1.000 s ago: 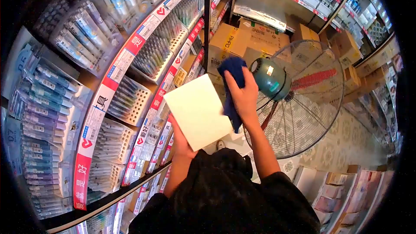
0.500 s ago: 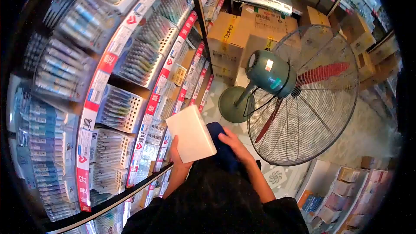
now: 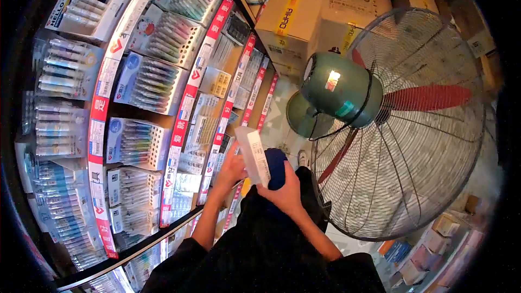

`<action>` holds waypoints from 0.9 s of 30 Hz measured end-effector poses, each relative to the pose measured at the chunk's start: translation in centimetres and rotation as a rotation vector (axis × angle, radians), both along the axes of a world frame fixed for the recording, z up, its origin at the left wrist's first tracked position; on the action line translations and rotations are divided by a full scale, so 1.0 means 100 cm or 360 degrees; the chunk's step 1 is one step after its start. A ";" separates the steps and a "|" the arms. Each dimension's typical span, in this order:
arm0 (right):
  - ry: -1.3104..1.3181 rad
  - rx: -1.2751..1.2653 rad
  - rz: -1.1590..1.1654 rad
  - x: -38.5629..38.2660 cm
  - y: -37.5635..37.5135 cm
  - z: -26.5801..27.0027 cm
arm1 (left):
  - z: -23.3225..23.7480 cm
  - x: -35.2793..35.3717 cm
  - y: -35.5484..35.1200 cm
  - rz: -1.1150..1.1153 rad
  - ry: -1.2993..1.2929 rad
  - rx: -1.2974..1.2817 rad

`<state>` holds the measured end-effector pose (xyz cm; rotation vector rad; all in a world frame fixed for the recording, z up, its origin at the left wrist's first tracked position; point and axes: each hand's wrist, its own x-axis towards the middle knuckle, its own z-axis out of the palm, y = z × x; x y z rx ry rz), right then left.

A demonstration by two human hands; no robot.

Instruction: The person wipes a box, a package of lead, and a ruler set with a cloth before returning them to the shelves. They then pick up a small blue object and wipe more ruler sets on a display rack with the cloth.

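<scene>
White box in left hand; right hand presses blue cloth.

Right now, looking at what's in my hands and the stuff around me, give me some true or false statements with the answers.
1. The left hand holds a flat white box. True.
2. The right hand is empty. False: it presses a dark blue cloth against the box.
3. The big wire-caged fan has a green motor housing and red blades. True.
4. The racks of pens stand on the person's right. False: they fill the red-edged shelves on the left; the fan is on the right.
5. Brown cardboard cartons are stacked beyond the fan. True.
</scene>
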<state>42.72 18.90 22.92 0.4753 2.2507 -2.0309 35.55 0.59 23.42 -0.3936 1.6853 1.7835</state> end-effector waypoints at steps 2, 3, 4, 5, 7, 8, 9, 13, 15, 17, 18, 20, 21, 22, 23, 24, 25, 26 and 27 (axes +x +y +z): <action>-0.0049 0.0464 -0.0022 -0.003 -0.007 0.002 | -0.003 0.003 0.010 -0.0072 -0.0220 0.0210; -0.0121 0.0458 0.0029 -0.007 -0.009 0.006 | -0.016 0.006 0.015 0.0002 -0.0197 0.0242; -0.0135 0.0424 0.0040 -0.009 -0.012 0.002 | -0.034 0.007 0.019 0.0072 -0.0170 0.0275; -0.0147 0.0393 0.0045 -0.009 -0.016 -0.004 | -0.048 0.002 0.017 0.0099 -0.0301 0.0290; -0.0241 0.0315 0.0094 -0.017 -0.014 -0.004 | -0.070 -0.008 0.013 0.0147 -0.0566 0.0328; -0.0234 0.0265 0.0058 -0.019 -0.014 -0.011 | -0.079 -0.014 0.010 0.0159 -0.0641 0.0393; -0.0229 0.0216 0.0019 -0.020 -0.015 -0.021 | -0.085 -0.022 0.007 0.0167 -0.0719 0.0457; -0.0231 0.0168 -0.0154 -0.035 -0.012 -0.031 | -0.126 -0.061 0.000 0.0363 -0.0861 0.0646; -0.0338 0.0009 -0.0307 -0.049 -0.005 -0.025 | -0.121 -0.096 0.003 0.0461 -0.0751 0.0714; -0.0454 -0.0144 -0.0488 -0.051 -0.005 -0.045 | -0.126 -0.142 0.005 0.0709 -0.0605 0.0552; -0.0506 -0.0222 -0.0582 -0.049 -0.005 -0.058 | -0.126 -0.165 0.008 0.0809 -0.0499 0.0580; -0.0559 -0.0022 -0.0687 -0.046 -0.005 -0.067 | -0.101 -0.212 0.020 0.0947 -0.0330 0.0659; -0.0589 0.0017 -0.0754 -0.047 -0.005 -0.064 | -0.135 -0.239 0.003 0.0858 -0.0191 0.0729; -0.0618 0.0056 -0.0821 -0.045 -0.006 -0.064 | -0.120 -0.262 0.006 0.0867 -0.0163 0.0704; -0.0712 0.0083 -0.0803 -0.038 -0.006 -0.074 | -0.164 -0.291 -0.014 0.0883 0.0037 0.0588; -0.0718 0.0080 -0.0821 -0.036 -0.007 -0.076 | -0.157 -0.304 -0.014 0.0691 0.0242 0.0332; -0.0725 0.0074 -0.0840 -0.034 -0.009 -0.077 | -0.148 -0.317 -0.014 0.0525 0.0444 0.0060; -0.0731 0.0068 -0.0857 -0.032 -0.011 -0.079 | -0.152 -0.340 -0.010 0.0593 0.0220 -0.0017; -0.0746 0.0006 -0.0879 -0.027 -0.015 -0.084 | -0.161 -0.353 -0.010 0.0636 0.0300 0.0009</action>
